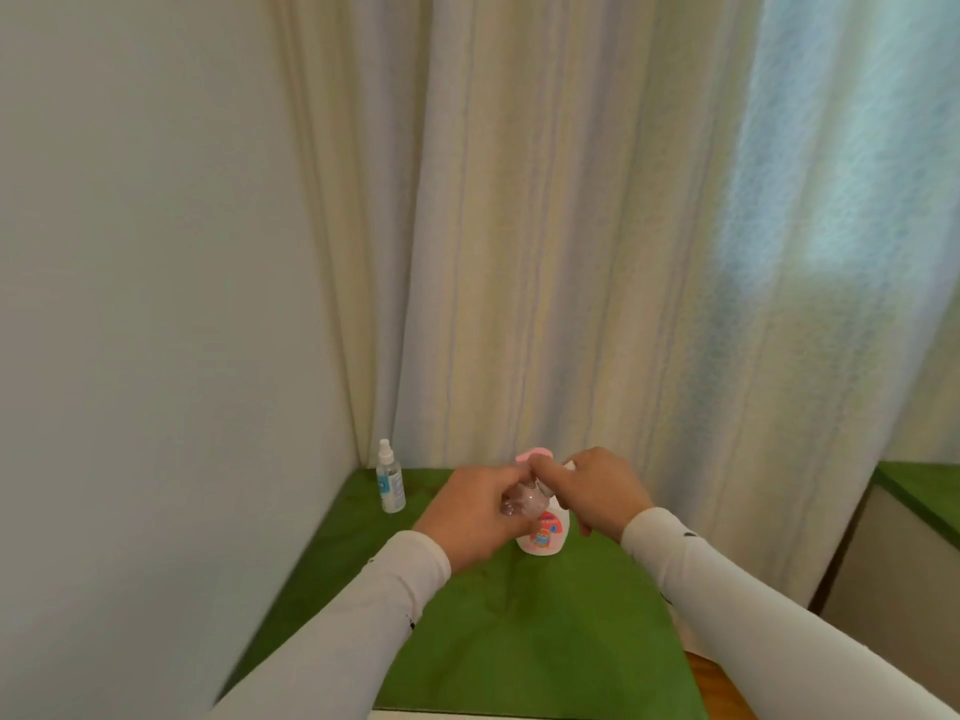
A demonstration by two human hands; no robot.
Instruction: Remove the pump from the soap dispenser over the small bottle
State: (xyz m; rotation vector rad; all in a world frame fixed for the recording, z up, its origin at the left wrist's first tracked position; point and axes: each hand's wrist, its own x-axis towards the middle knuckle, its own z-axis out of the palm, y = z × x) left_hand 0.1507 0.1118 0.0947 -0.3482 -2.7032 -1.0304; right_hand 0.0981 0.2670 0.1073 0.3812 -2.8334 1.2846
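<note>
Left hand (470, 517) grips small clear bottle (522, 498), blurred; right hand (587, 491) apparently pinching its top.

Corner of a home room: long cream fabric curtains (571, 226) over a lit window, plain white wall (156, 252), green-topped table (519, 641) bearing toiletry bottles.

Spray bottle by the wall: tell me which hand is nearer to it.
Left. The left hand, gripping a small clear bottle, is just right of the spray bottle. The right hand is farther right, beyond the pink-and-white pump bottle.
</note>
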